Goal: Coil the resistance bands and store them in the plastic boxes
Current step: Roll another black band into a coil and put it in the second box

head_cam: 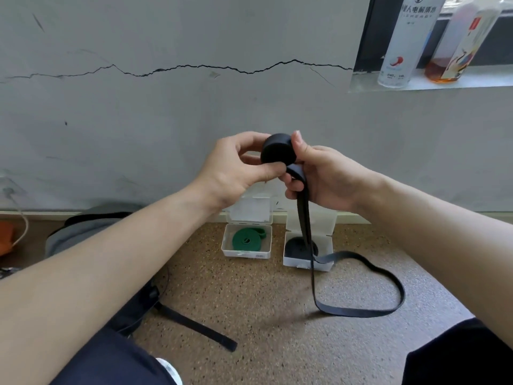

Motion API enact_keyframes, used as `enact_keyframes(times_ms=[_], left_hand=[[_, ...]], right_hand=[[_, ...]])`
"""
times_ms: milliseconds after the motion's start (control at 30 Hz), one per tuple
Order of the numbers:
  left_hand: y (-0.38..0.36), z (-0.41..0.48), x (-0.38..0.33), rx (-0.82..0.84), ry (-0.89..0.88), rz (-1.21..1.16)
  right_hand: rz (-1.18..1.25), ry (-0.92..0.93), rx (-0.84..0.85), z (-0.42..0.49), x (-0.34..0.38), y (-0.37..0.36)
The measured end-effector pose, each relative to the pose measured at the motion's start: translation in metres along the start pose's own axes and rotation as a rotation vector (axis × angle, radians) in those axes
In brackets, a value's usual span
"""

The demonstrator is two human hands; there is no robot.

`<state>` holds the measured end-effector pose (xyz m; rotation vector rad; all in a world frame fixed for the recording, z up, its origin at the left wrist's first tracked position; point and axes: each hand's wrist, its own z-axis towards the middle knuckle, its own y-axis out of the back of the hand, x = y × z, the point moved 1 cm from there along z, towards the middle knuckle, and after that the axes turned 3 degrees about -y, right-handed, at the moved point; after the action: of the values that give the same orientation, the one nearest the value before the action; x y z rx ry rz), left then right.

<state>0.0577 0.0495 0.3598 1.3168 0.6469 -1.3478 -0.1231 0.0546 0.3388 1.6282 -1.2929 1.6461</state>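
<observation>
Head view, left to right: the left grip (236, 162) is clamped on the black coil (277, 148), thumb below and fingers curled over it, holding it up in front of the wall. The coil's winding axis looks roughly level, running across between the two hands. Just to its right, the right grip (327, 179) sets its thumb against the coil's side, while its curled fingers close round the loose tail (304, 218) where it leaves the underside of the coil.

From there the tail drops almost straight down, its long axis upright. It passes in front of the right box (305, 263), then lies in a wide loop on the floor (249, 301), out to the right. So all the unwound band lies below the coil and to its right, on the right grip's side. That hand looks best placed to feed and flatten the tail while the left turns the coil.

Down on the floor, the left box (247, 254) already holds a green coil (246, 240).
</observation>
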Motion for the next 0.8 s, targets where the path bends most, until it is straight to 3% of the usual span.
enact_keyframes(times_ms=[167, 433, 633, 800], left_hand=[[-0.008, 0.003, -0.003, -0.105, -0.075, -0.117], [-0.004, 0.004, -0.006, -0.002, -0.059, -0.068], [0.004, 0.01, -0.006, 0.027, -0.005, -0.017], [0.011, 0.014, -0.011, 0.123, -0.015, 0.198]], right_hand=[[0.092, 0.009, 0.051, -0.003, 0.004, 0.0], [-0.353, -0.046, -0.08, -0.007, 0.01, 0.015], [-0.624, 0.136, -0.11, -0.016, 0.017, 0.019], [-0.819, 0.173, -0.209, -0.015, 0.02, 0.015]])
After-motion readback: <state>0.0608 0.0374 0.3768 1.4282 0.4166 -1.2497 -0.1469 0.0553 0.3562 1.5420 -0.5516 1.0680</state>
